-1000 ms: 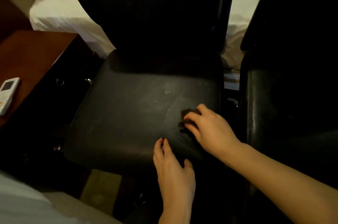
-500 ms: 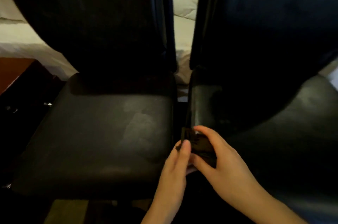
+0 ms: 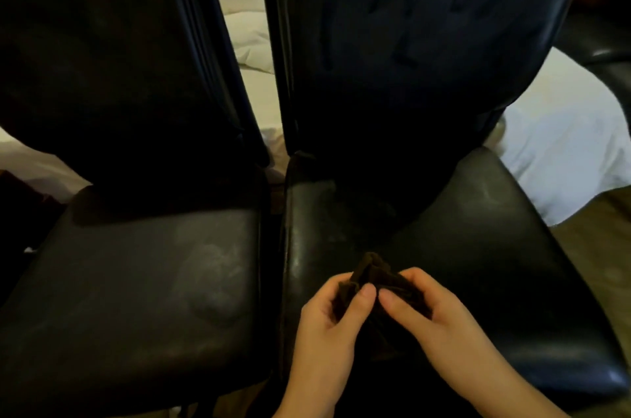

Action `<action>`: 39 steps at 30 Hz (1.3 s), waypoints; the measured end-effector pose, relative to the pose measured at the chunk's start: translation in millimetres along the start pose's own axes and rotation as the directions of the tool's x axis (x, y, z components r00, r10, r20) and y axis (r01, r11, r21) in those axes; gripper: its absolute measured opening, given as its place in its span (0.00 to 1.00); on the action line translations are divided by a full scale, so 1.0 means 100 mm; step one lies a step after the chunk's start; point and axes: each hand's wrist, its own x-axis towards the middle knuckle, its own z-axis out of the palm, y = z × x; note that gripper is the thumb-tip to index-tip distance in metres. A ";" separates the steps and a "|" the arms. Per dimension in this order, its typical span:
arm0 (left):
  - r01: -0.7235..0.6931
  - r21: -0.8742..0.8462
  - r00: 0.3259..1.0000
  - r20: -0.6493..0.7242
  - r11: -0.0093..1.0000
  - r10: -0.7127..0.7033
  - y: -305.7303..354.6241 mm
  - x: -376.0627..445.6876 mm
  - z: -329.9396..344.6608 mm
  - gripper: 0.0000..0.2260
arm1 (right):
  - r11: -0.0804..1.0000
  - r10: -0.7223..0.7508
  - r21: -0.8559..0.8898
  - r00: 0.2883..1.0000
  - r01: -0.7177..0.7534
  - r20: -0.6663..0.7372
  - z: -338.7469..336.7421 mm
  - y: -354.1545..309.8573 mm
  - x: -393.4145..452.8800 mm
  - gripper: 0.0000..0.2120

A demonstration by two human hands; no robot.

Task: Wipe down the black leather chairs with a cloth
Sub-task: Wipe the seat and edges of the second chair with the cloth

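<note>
A: Step looked like regrip/refold. Left hand (image 3: 327, 318) and right hand (image 3: 433, 318) both pinched the dark cloth (image 3: 375, 276), bunched between the thumbs, held just above the front of the right chair's seat (image 3: 495, 247).

B: Next move?

A: Probably flatten the cloth into a pad, then press it onto that seat and sweep. One hand would do.

B: Chair condition?

A: Right seat glossy, with faint smears near its back edge. Left chair's seat (image 3: 136, 281) showed a dull, hazy patch. Tall black backrests (image 3: 409, 59) too dark to judge. White bedding (image 3: 563, 158) behind.
</note>
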 end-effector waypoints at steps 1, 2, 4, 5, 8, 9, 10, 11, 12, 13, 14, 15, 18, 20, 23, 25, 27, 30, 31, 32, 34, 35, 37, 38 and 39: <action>-0.003 0.037 1.000 0.026 0.999 0.002 0.02 -0.01 0.04 0.10 | 0.998 0.030 0.058 0.999 -0.028 -0.027 -0.04 0.02 -0.01 0.07; -0.007 0.075 0.999 0.054 0.997 0.003 0.04 -0.02 0.08 0.11 | 0.991 0.060 0.122 0.997 -0.053 -0.047 -0.09 0.04 -0.02 0.07; -0.012 0.084 0.995 0.101 0.996 0.003 0.09 -0.03 0.14 0.13 | 0.975 0.093 0.205 0.995 -0.084 -0.033 -0.17 0.05 -0.07 0.09; -0.018 0.065 0.993 0.114 0.998 0.010 0.11 -0.03 0.16 0.13 | 0.966 0.098 0.242 0.995 -0.093 -0.008 -0.22 0.04 -0.09 0.09; -0.039 0.009 0.990 0.137 0.999 0.038 0.18 -0.06 0.21 0.10 | 0.911 0.083 0.399 0.994 -0.102 0.064 -0.37 -0.01 -0.17 0.04; -0.046 -0.010 0.987 0.151 0.999 0.047 0.20 -0.07 0.22 0.10 | 0.910 0.057 0.406 0.996 -0.081 0.071 -0.41 -0.03 -0.20 0.04; -0.051 -0.022 0.986 0.160 0.998 0.053 0.22 -0.08 0.23 0.10 | 0.935 0.013 0.354 0.998 -0.033 0.059 -0.45 -0.04 -0.23 0.04; -0.057 -0.029 0.985 0.164 0.998 0.061 0.24 -0.09 0.24 0.10 | 0.959 -0.036 0.283 0.999 0.027 0.026 -0.47 -0.07 -0.26 0.05; -0.062 -0.032 0.984 0.164 0.998 0.067 0.25 -0.11 0.27 0.10 | 0.973 -0.089 0.214 0.996 0.091 -0.017 -0.49 -0.11 -0.29 0.07; -0.070 -0.029 0.984 0.161 0.997 0.074 0.25 -0.13 0.29 0.11 | 0.974 -0.132 0.178 0.989 0.141 -0.063 -0.50 -0.14 -0.31 0.08; -0.076 -0.017 0.984 0.158 0.997 0.078 0.26 -0.16 0.32 0.11 | 0.971 -0.168 0.155 0.980 0.184 -0.109 -0.50 -0.17 -0.32 0.08; -0.081 -0.002 0.984 0.161 0.997 0.081 0.27 -0.19 0.34 0.12 | 0.968 -0.194 0.133 0.969 0.215 -0.151 -0.49 -0.20 -0.32 0.08; -0.056 0.031 0.978 0.201 0.998 0.049 0.33 -0.22 0.39 0.13 | 0.960 -0.242 0.087 0.944 0.267 -0.224 -0.48 -0.24 -0.31 0.06; -0.010 0.008 0.971 0.239 1.000 0.008 0.37 -0.19 0.39 0.16 | 0.953 -0.231 0.140 0.943 0.269 -0.238 -0.47 -0.27 -0.28 0.04; -0.034 0.035 0.956 0.293 0.999 0.022 0.43 -0.15 0.36 0.22 | 0.912 -0.144 0.353 0.969 0.208 -0.199 -0.51 -0.32 -0.25 0.07; -0.063 0.100 0.943 0.331 0.993 0.026 0.44 -0.13 0.38 0.23 | 0.889 -0.106 0.430 0.985 0.156 -0.139 -0.55 -0.36 -0.26 0.09; -0.126 0.177 0.946 0.318 0.976 0.064 0.45 -0.11 0.39 0.21 | 0.891 -0.086 0.435 0.989 0.132 -0.122 -0.60 -0.38 -0.28 0.10; -0.122 0.141 0.959 0.270 0.982 0.080 0.44 -0.09 0.45 0.15 | 0.913 -0.102 0.374 0.978 0.164 -0.181 -0.66 -0.40 -0.28 0.08; -0.080 0.079 0.960 0.274 0.994 0.056 0.45 -0.09 0.46 0.14 | 0.915 -0.121 0.358 0.972 0.188 -0.202 -0.68 -0.41 -0.29 0.09; -0.029 0.016 0.955 0.295 0.999 0.023 0.46 -0.08 0.47 0.15 | 0.916 -0.153 0.332 0.963 0.223 -0.224 -0.71 -0.40 -0.29 0.10; 0.051 -0.066 0.938 0.345 0.997 -0.025 0.47 -0.04 0.47 0.21 | 0.922 -0.188 0.284 0.945 0.264 -0.269 -0.74 -0.40 -0.31 0.10; 0.068 -0.078 0.932 0.362 0.995 -0.035 0.47 -0.02 0.47 0.24 | 0.921 -0.191 0.283 0.942 0.270 -0.277 -0.75 -0.41 -0.33 0.10; 0.064 -0.015 0.931 0.362 0.998 -0.054 0.50 -0.03 0.47 0.24 | 0.910 -0.154 0.337 0.950 0.243 -0.270 -0.77 -0.39 -0.32 0.10; 0.042 0.035 0.934 0.354 0.999 -0.051 0.50 -0.05 0.49 0.20 | 0.902 -0.118 0.378 0.961 0.210 -0.251 -0.77 -0.38 -0.31 0.11; 0.009 0.074 0.941 0.337 0.997 -0.034 0.52 -0.08 0.51 0.16 | 0.888 -0.083 0.427 0.974 0.168 -0.210 -0.76 -0.36 -0.31 0.13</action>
